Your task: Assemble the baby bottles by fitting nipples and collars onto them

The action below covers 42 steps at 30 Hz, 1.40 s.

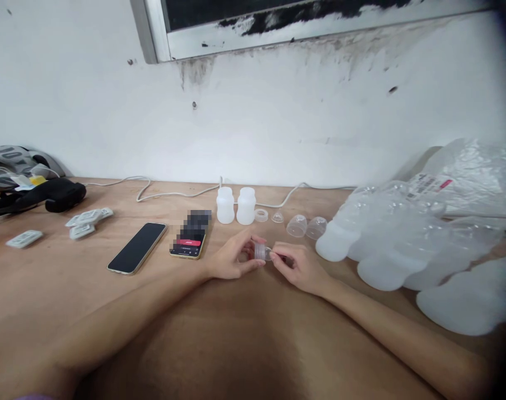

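Near the middle of the table, my left hand (235,256) grips a clear ribbed ring (260,251) between thumb and fingers. My right hand (296,265) pinches the small clear teat (268,254) that sticks out of the ring's right side. Behind my hands stand two white bottles (225,206), side by side and upright. To their right lie a loose ring (261,215) and a small clear teat (277,216). Two clear domed caps (296,226) rest farther right, beyond my right hand.
Several assembled bottles (386,269) lie at the right by a clear plastic bag (465,166). Two phones (137,248) lie left of my hands. White packets (81,224), a black object (65,194) and a white cable (186,194) are farther left and back.
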Each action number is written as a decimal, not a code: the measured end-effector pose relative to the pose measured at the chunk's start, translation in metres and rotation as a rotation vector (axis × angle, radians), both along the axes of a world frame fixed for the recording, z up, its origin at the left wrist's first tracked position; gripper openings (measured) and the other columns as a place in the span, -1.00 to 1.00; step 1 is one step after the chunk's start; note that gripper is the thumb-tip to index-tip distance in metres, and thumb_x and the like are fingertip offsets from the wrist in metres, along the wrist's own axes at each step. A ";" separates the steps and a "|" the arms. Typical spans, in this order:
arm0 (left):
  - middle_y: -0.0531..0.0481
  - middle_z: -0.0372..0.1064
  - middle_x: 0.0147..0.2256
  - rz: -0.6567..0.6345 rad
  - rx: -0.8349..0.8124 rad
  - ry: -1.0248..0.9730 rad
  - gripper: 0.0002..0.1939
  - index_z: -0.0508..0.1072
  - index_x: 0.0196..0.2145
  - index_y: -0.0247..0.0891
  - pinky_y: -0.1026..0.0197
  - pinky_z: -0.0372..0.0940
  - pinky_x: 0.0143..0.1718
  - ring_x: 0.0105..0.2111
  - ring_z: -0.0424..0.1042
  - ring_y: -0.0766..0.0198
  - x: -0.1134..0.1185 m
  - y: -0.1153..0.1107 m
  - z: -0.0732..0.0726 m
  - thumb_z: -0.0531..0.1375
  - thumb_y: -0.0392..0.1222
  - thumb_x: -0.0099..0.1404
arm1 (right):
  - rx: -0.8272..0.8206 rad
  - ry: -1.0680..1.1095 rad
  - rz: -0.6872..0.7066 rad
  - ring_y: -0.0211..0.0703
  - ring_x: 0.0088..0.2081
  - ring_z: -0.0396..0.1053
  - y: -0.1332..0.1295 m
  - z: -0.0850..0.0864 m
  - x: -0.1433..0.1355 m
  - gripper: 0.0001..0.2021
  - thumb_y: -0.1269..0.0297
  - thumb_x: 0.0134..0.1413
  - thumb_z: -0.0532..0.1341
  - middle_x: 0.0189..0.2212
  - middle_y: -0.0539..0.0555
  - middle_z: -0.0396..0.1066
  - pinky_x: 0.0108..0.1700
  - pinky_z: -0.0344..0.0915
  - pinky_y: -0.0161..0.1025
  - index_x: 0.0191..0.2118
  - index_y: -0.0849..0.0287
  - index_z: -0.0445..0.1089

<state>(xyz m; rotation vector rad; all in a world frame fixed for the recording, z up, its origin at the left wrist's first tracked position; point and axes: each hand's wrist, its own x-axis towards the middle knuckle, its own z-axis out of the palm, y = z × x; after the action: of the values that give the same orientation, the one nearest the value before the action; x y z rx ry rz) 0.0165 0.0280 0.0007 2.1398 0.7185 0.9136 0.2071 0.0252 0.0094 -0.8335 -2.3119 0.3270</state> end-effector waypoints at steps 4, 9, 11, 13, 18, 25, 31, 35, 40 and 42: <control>-0.14 0.22 -0.23 -0.011 -0.033 -0.014 -0.64 0.17 -0.11 -0.34 0.16 0.28 -0.22 -0.27 0.32 0.25 0.000 0.000 -0.001 0.14 -0.17 0.17 | -0.043 -0.005 0.009 -0.37 -0.63 0.03 0.001 0.002 0.000 -0.70 0.33 0.10 -0.05 -0.68 -0.06 0.05 -0.56 -0.02 -0.38 -0.64 0.20 0.01; -0.13 0.22 -0.23 0.014 -0.003 0.003 -0.63 0.18 -0.10 -0.33 0.15 0.28 -0.25 -0.27 0.32 0.23 -0.001 0.001 -0.001 0.14 -0.14 0.17 | -0.021 0.028 -0.005 -0.36 -0.61 0.05 0.000 -0.001 0.001 -0.69 0.32 0.11 -0.04 -0.66 -0.05 0.06 -0.55 -0.01 -0.38 -0.64 0.20 0.03; -0.13 0.22 -0.24 0.014 -0.003 0.005 -0.64 0.18 -0.10 -0.33 0.16 0.28 -0.25 -0.27 0.32 0.23 -0.001 0.000 0.001 0.14 -0.14 0.18 | 0.008 0.039 0.000 -0.36 -0.60 0.06 0.000 -0.003 0.001 -0.70 0.34 0.10 -0.03 -0.66 -0.05 0.06 -0.54 0.00 -0.38 -0.64 0.20 0.04; -0.13 0.23 -0.24 0.019 -0.007 0.007 -0.64 0.18 -0.11 -0.33 0.16 0.28 -0.25 -0.27 0.32 0.23 -0.001 -0.001 0.002 0.13 -0.15 0.18 | 0.023 0.044 -0.003 -0.37 -0.60 0.06 -0.001 -0.003 0.001 -0.71 0.36 0.10 -0.03 -0.66 -0.04 0.07 -0.54 0.00 -0.38 -0.63 0.21 0.05; -0.11 0.24 -0.25 0.015 -0.073 -0.011 -0.65 0.17 -0.12 -0.32 0.16 0.27 -0.20 -0.25 0.33 0.23 -0.001 -0.001 0.004 0.14 -0.16 0.17 | -0.023 0.040 -0.011 -0.37 -0.60 0.06 -0.001 0.001 0.002 -0.71 0.34 0.11 -0.03 -0.65 -0.04 0.10 -0.53 0.00 -0.38 -0.62 0.22 0.10; -0.11 0.24 -0.24 0.011 -0.108 -0.040 -0.66 0.17 -0.14 -0.33 0.15 0.26 -0.17 -0.24 0.33 0.24 0.000 -0.001 0.003 0.15 -0.15 0.17 | -0.033 0.066 -0.016 -0.36 -0.59 0.07 0.000 0.001 0.003 -0.71 0.33 0.11 -0.03 -0.65 -0.04 0.09 -0.53 0.01 -0.38 -0.62 0.21 0.08; -0.10 0.22 -0.23 -0.004 -0.138 -0.059 -0.68 0.15 -0.12 -0.30 0.16 0.27 -0.16 -0.23 0.33 0.25 0.001 -0.002 0.005 0.13 -0.19 0.19 | -0.023 0.064 -0.032 -0.34 -0.59 0.09 -0.001 -0.001 0.003 -0.67 0.29 0.13 -0.05 -0.66 -0.02 0.11 -0.52 0.04 -0.36 -0.64 0.21 0.09; -0.11 0.20 -0.19 -0.002 -0.130 -0.121 -0.63 0.09 -0.08 -0.27 0.13 0.24 -0.11 -0.16 0.30 0.23 0.001 -0.002 0.005 0.13 -0.22 0.19 | -0.127 0.065 -0.093 -0.26 -0.50 0.23 0.002 0.000 0.003 -0.74 0.19 0.13 -0.02 -0.55 0.03 0.28 -0.43 0.16 -0.30 -0.48 0.21 0.23; -0.15 0.14 -0.12 0.076 0.107 -0.050 -0.64 0.13 -0.12 -0.27 0.15 0.25 -0.15 -0.13 0.25 0.21 0.003 0.000 0.005 0.16 -0.22 0.15 | -0.251 0.123 -0.050 -0.10 -0.15 0.33 0.002 0.002 0.001 -0.59 0.11 -0.03 0.16 -0.13 0.14 0.34 -0.15 0.27 -0.15 -0.05 0.16 0.18; -0.13 0.17 -0.13 0.099 0.214 0.046 -0.65 0.15 -0.13 -0.25 0.14 0.23 -0.14 -0.13 0.24 0.20 0.004 0.000 0.005 0.16 -0.19 0.15 | -0.263 0.121 -0.083 -0.09 -0.17 0.34 0.001 0.002 0.000 -0.60 0.12 -0.06 0.19 -0.16 0.14 0.35 -0.15 0.28 -0.12 -0.08 0.16 0.21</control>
<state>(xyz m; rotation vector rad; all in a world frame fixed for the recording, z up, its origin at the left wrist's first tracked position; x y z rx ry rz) 0.0201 0.0276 0.0055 2.3358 0.7865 1.0363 0.2071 0.0263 0.0113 -1.0057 -2.1437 0.6370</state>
